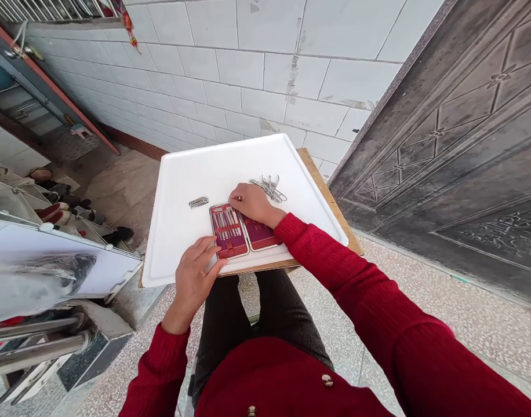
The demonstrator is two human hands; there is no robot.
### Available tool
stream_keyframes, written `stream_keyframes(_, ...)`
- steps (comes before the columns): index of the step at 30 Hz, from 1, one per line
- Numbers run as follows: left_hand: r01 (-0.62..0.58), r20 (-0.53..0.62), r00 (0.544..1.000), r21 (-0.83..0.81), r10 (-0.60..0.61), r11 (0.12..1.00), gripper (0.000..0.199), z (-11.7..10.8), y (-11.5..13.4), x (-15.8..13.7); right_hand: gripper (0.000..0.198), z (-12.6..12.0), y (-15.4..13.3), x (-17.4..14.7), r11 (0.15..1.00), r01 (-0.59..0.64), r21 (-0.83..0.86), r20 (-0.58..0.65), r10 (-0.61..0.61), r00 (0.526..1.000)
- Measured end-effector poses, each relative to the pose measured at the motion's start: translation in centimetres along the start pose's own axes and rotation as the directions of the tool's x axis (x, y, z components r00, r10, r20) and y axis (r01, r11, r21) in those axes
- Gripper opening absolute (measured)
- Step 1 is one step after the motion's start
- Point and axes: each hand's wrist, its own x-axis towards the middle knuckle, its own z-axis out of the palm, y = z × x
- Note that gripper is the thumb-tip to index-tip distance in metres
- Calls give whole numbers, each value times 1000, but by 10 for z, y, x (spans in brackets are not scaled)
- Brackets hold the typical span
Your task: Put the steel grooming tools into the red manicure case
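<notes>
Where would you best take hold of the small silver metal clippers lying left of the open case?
Probably across the middle, pinching the two long sides, coming from above and the left. The small silver metal clippers lie lengthwise roughly left to right, with white rectangular board showing along both long sides, while the open red-and-purple case sits close on their right.

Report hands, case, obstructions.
Left hand at near-left corner of open manicure case. Right hand over its upper middle, hiding part. Loose metal tools lie beyond.
</notes>
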Motion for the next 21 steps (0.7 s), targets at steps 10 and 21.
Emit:
stream_keyframes(10,1,4,1000,13,-1,1000,30,1,-1,0,27,-15,-3,-4,961,226,-161,137,-205,969)
stream_keyframes(21,0,-14,1000,24,0,1000,27,4,-1,-2,23,-10,-3,-6,974,148,-169,92,-134,987)
